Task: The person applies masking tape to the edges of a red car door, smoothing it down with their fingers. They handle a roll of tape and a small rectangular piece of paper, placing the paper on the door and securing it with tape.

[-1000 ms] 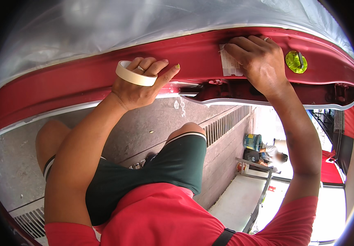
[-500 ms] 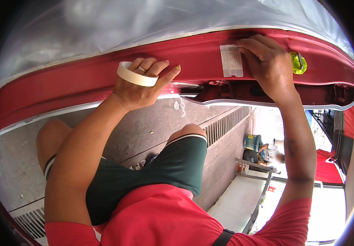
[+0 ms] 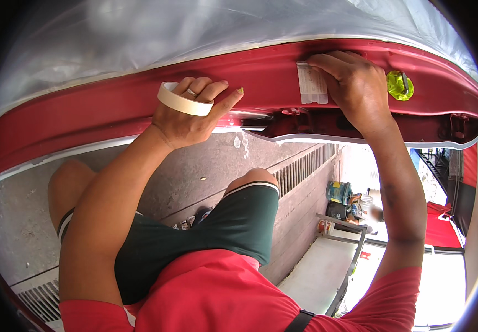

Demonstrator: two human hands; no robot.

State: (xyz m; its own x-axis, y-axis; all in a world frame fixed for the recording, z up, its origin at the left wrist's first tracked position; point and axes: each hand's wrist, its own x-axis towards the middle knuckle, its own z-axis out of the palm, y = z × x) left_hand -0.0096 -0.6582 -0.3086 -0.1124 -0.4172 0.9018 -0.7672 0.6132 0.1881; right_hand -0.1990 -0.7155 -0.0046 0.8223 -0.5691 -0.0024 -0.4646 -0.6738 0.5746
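Observation:
A cream roll of masking tape (image 3: 185, 100) hangs around the fingers of my left hand (image 3: 186, 119). Those fingers stretch over the red painted car body panel (image 3: 111, 105), and a ring shows on one of them. My right hand (image 3: 355, 91) lies at the upper right of a pale rectangular label (image 3: 312, 88), which looks covered by strips of tape. Its fingers are bent and close together, reaching over the label's top edge. Whatever lies under the fingertips is hidden. Just right of this hand, a bright yellow-green round patch (image 3: 400, 86) sits on the panel with a dark hook-shaped piece across it.
Translucent plastic sheeting (image 3: 194, 33) covers the area beyond the panel. Below are a concrete floor, a drain grate (image 3: 307, 169), and my knees close to the panel. A teal bucket (image 3: 339, 192) and a metal-framed bench (image 3: 327, 265) stand at the lower right.
My right hand has shifted slightly left, its fingers now covering the label's upper right corner. More of the yellow-green patch shows. My left hand and the tape roll stay put.

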